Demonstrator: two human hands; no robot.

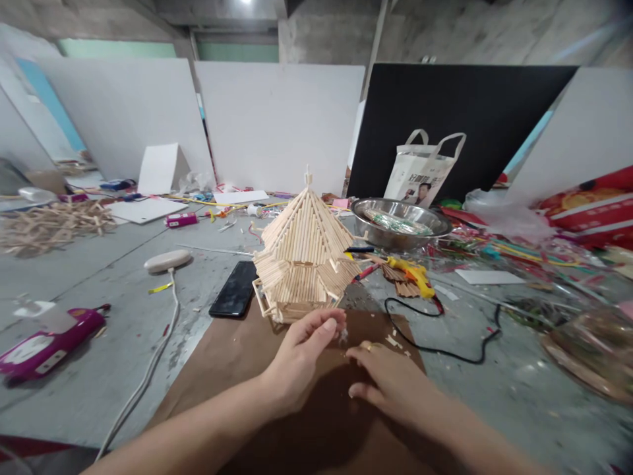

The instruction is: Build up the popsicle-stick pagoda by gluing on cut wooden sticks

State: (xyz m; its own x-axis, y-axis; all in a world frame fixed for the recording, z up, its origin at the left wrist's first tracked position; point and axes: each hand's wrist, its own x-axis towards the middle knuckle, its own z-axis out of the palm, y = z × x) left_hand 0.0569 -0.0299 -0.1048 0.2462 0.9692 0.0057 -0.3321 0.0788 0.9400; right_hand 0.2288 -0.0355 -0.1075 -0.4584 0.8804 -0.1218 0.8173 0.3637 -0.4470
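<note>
A pagoda-like model (309,244) made of thin wooden sticks stands upright at the far end of a brown sheet (212,376). Just in front of its base is my left hand (301,353), palm turned inward and fingers loosely bent, with no object visible in it. Whether its fingertips touch the model, I cannot tell. My right hand (386,376) hovers low over the sheet to the right, fingers stretched and thumb apart, holding nothing. Pale scraps (394,341) lie beyond it.
Left of the model lie a black phone (233,289), a white corded device (168,260) and a magenta power strip (52,340). On the right are a yellow glue gun (413,274) with a black cord, a steel bowl (438,231) and a printed bag (418,173).
</note>
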